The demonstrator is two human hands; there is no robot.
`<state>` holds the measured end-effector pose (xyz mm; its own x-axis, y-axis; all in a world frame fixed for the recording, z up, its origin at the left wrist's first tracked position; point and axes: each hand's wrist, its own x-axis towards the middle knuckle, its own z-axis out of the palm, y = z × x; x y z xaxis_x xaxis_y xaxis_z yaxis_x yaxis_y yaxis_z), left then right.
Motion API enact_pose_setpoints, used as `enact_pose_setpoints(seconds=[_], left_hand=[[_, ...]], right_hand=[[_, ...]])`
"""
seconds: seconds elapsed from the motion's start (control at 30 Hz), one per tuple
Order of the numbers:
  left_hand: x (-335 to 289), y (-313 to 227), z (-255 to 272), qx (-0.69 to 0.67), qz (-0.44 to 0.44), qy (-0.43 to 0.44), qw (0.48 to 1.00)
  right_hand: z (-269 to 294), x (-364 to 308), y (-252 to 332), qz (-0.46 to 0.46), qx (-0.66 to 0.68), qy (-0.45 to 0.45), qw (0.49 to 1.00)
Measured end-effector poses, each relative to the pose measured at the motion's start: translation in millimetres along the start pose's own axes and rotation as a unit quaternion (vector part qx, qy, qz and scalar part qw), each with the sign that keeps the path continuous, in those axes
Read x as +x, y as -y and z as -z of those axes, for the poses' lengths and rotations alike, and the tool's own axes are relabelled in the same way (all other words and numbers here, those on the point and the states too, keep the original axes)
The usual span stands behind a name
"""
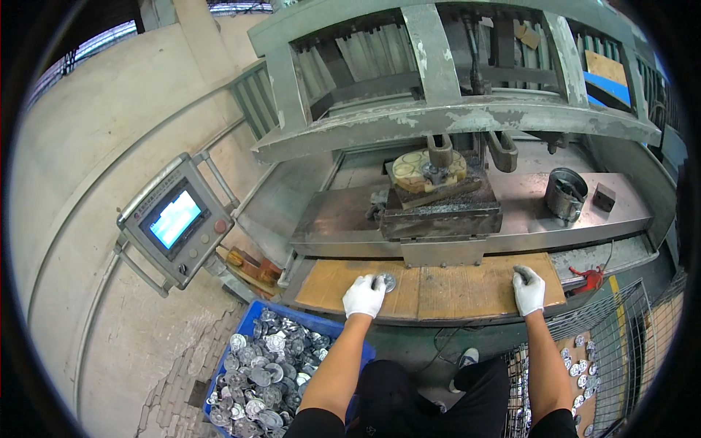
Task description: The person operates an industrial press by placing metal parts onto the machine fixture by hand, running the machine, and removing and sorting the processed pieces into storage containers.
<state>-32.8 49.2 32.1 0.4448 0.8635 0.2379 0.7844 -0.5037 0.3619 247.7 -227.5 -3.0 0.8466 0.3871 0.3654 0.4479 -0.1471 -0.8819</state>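
Observation:
My left hand [364,296], in a white glove, rests on the brown cardboard [467,292] along the front of the machine. Its fingers are closed on the edge of a small round metal casting [390,282] lying there. My right hand [529,290], gloved too, is at the right part of the same cardboard. Its fingers are curled in, with dark smudges at the tips, and I see nothing held in them. Beyond the hands stands a metal block fixture [442,225] with a round yellowish die [416,171] on top.
A blue bin [252,310] full of similar castings is at the lower left. On the right, a wire basket [628,350] holds more castings. A control panel [175,223] is on the left. A metal cup [567,196] and a dark block [604,197] stand on the bed beneath the green frame [438,120].

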Motion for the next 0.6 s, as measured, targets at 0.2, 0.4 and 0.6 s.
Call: enact_pose_setpoints(seconds=[0.2,0.4,0.6], left_hand=[[-1.8,-1.3,1.5,0.007,0.003,0.006,1.0],[-1.9,2.8,-2.9,0.01,-0.009,-0.012,1.0],[-1.5,6.2,-7.2,0.003,-0.013,-0.024,1.0]], right_hand=[[-1.0,0.1,-2.7,-0.002,0.007,-0.001,1.0],[-2.3,0.6,-7.2,0.003,0.008,-0.001,1.0],[-1.8,-0.2,-1.8,0.005,0.004,0.0,1.0]])
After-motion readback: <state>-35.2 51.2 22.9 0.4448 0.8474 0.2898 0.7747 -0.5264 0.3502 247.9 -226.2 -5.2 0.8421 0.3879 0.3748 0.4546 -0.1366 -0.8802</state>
